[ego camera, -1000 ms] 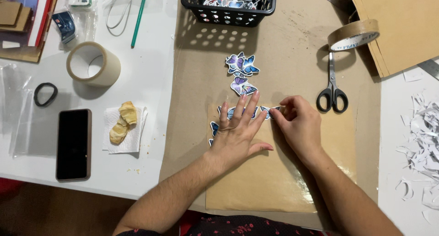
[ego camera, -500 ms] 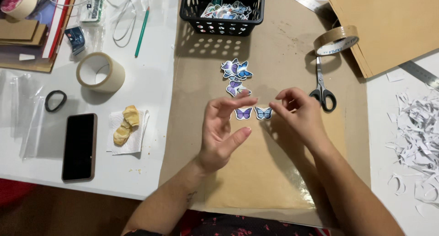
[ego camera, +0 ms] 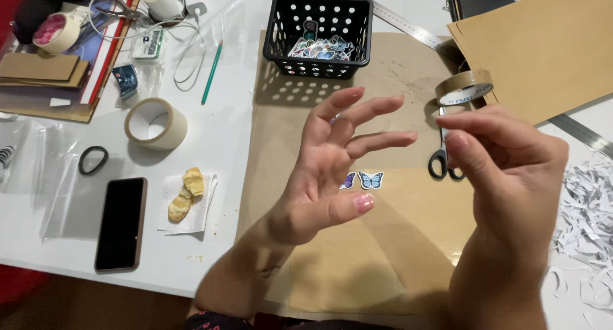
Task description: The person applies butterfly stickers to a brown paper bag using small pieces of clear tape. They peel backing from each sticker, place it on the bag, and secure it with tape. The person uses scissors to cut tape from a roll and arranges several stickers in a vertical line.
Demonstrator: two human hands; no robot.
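Observation:
My left hand (ego camera: 332, 170) is raised above the brown paper sheet (ego camera: 408, 240), palm towards me, fingers spread and holding nothing. My right hand (ego camera: 511, 176) is raised beside it, fingers curled against the thumb in a pinch; I see nothing between them. Two butterfly stickers lie on the paper just below my left hand's fingers, a blue one (ego camera: 371, 179) and a purple one (ego camera: 348, 180) partly hidden by the hand. A black perforated basket (ego camera: 281, 23) holding several stickers stands at the far edge of the paper.
Scissors (ego camera: 440, 164) and a tape roll (ego camera: 464, 87) lie right of the paper's middle, under brown card (ego camera: 543, 42). On the left are a wide tape roll (ego camera: 155, 122), a phone (ego camera: 121, 222), a tissue (ego camera: 185, 196), a hair tie (ego camera: 93, 160) and a pencil (ego camera: 212, 72). Paper shreds (ego camera: 587, 202) lie far right.
Both hands have risen off the paper towards the camera. The left hand has opened wide and now covers the sticker cluster; the right hand keeps its pinch.

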